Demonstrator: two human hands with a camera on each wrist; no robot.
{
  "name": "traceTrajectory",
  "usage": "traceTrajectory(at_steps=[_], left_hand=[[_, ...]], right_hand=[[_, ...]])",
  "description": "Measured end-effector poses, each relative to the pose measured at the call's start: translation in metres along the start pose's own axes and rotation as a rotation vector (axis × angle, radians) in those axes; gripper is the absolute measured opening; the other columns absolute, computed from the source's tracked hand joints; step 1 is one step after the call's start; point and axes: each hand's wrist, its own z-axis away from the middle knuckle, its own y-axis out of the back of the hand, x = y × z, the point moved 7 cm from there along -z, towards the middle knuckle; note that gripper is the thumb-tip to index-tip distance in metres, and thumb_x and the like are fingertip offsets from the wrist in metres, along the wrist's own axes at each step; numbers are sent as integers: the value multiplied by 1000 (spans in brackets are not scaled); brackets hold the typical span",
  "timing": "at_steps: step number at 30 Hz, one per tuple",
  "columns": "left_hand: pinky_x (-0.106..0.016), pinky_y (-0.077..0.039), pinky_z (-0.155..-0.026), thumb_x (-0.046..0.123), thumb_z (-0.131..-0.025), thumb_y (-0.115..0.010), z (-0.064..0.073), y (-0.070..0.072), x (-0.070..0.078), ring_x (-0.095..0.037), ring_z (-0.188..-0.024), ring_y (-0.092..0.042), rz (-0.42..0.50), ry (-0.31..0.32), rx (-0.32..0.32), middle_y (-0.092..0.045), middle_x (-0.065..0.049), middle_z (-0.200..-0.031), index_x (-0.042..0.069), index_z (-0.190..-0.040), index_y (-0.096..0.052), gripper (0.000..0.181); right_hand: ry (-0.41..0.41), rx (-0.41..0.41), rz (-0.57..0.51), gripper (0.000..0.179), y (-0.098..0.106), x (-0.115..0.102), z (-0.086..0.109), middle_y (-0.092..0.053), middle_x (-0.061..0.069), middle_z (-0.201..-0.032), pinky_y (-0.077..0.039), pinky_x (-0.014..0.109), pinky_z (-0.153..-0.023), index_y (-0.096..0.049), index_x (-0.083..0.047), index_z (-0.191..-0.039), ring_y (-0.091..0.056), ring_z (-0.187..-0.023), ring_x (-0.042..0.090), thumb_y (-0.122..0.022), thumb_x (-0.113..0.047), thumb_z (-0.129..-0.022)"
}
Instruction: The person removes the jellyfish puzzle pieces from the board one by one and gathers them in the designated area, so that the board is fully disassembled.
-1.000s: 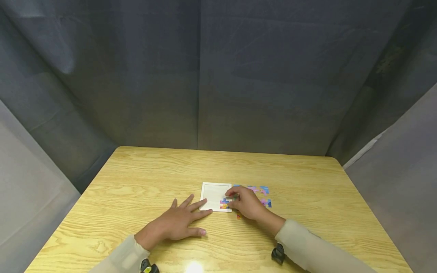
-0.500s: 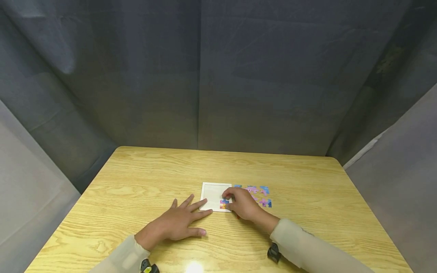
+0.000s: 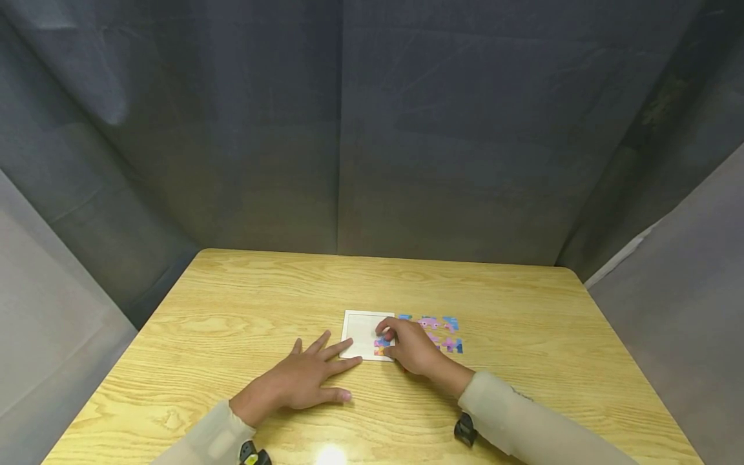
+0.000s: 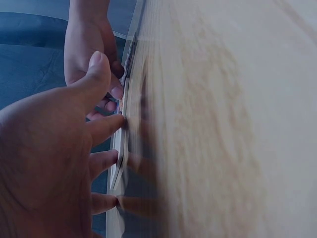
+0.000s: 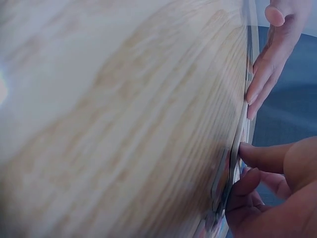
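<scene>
A white square puzzle tray (image 3: 361,326) lies on the wooden table. My left hand (image 3: 308,378) is spread flat, two fingertips resting on the tray's left and front border; in the left wrist view the left hand's fingers (image 4: 103,161) reach straight to its edge. Over the tray's front right corner, my right hand (image 3: 411,345) bends thumb and fingers around a small colourful puzzle piece (image 3: 382,343), pinching it close to the tray's surface. The right hand's thumb (image 5: 262,156) touches down at the tray in the right wrist view. The palm covers part of the tray's right border.
Several loose jigsaw pieces (image 3: 430,323) with pink and blue print lie right of the tray, some partly hidden by the right hand. The wooden table (image 3: 261,284) extends around, with a grey curtain (image 3: 453,129) behind it.
My right hand has shifted slightly left over the tray's front right corner, uncovering more of the loose pieces and covering an orange one below the tray. The left hand has stayed still.
</scene>
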Motion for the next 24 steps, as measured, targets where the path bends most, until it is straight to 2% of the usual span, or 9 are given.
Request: traceTrajectory(at_steps=[4, 9, 15, 24], left_hand=[[-86, -18, -106, 77, -96, -40, 0, 0, 1, -48, -156, -10, 3, -1, 0, -16, 3, -173, 42, -160, -34, 73], [-86, -17, -106, 77, -96, -40, 1, 1, 1, -48, -156, -9, 7, -2, 0, -16, 3, -173, 41, -160, -34, 74], [-86, -17, -106, 78, -96, -39, 1, 0, 1, -48, -156, -9, 6, -2, 0, -16, 4, -173, 41, -160, -34, 74], [-87, -17, -106, 77, -96, -40, 1, 0, 0, -48, -156, -9, 3, -1, 0, -15, 4, -173, 42, -161, -33, 74]], right_hand=[[3, -8, -1, 38, -1, -1, 1, -66, 8, -100, -54, 37, -82, -66, 0, -121, -57, -87, 18, -79, 7, -85], [24, -21, 3, 33, -1, -3, 2, -63, 8, -101, -52, 30, -78, -66, 5, -117, -51, -84, 16, -77, 8, -86], [6, -1, 11, 30, 0, -2, 1, -60, 6, -94, -45, 25, -69, -67, -2, -111, -48, -79, 16, -80, 6, -85], [35, 33, 11, 28, 2, -3, 0, -70, 6, -100, -54, 34, -77, -67, -8, -109, -61, -86, 16, -80, 2, -87]])
